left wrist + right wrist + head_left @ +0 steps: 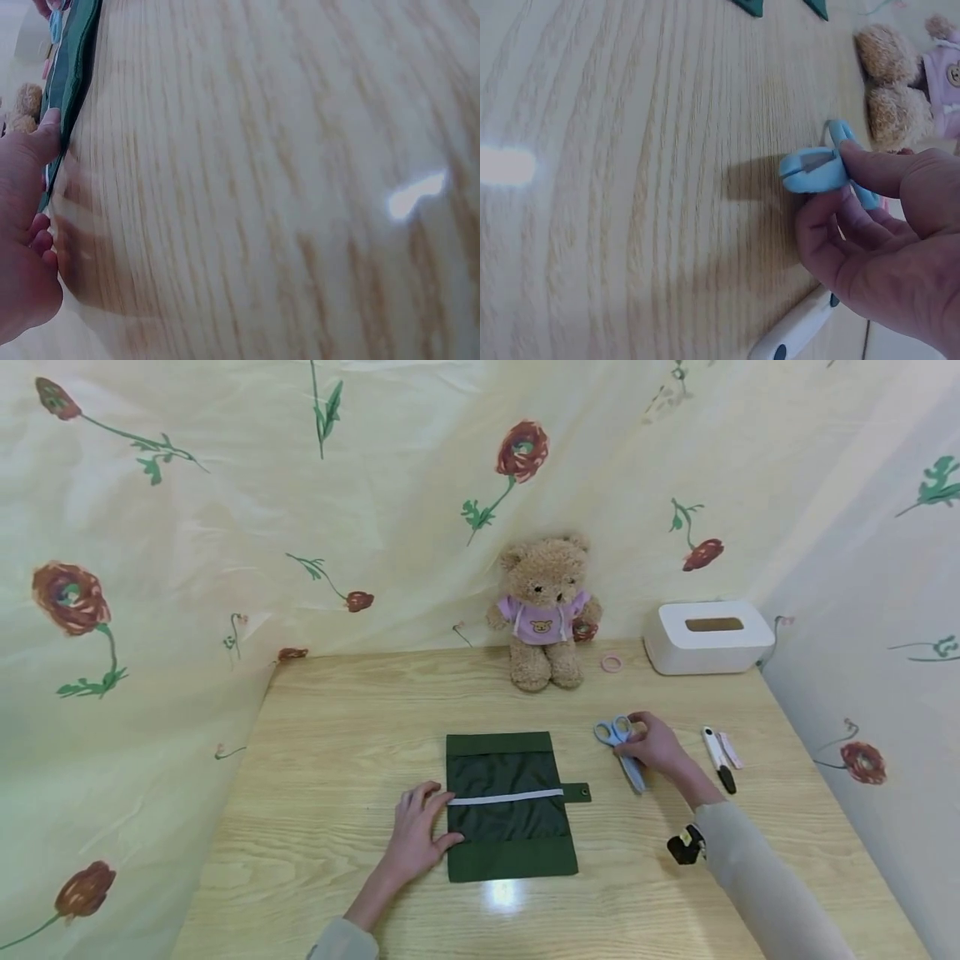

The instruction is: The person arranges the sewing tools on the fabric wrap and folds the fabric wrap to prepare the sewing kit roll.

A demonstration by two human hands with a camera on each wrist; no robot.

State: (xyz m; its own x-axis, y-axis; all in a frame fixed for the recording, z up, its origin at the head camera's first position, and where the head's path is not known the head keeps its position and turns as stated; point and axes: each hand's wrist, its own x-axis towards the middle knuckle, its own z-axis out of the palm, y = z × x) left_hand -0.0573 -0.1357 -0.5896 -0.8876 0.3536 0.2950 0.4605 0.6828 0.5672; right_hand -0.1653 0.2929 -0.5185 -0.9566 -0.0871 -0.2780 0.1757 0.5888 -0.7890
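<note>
A dark green fabric roll-up pouch (510, 860) lies spread flat, a white elastic strip across its middle and a snap tab on its right side. My left hand (417, 835) rests at its left edge; the thumb touches the cloth there in the left wrist view. Right of the pouch, my right hand (654, 745) pinches light blue scissors (817, 176) between thumb and fingers near the handles. Their blades, in a light blue cover, point toward me. In the right wrist view the scissors are raised over the table and cast a shadow.
On the right lie a white utility knife with a black end (718, 758) and a small pale pink piece (730, 750). A teddy bear (546, 602) in a purple hoodie sits at the back wall, with a pink ring (612, 663) and white tissue box (708, 647) beside it.
</note>
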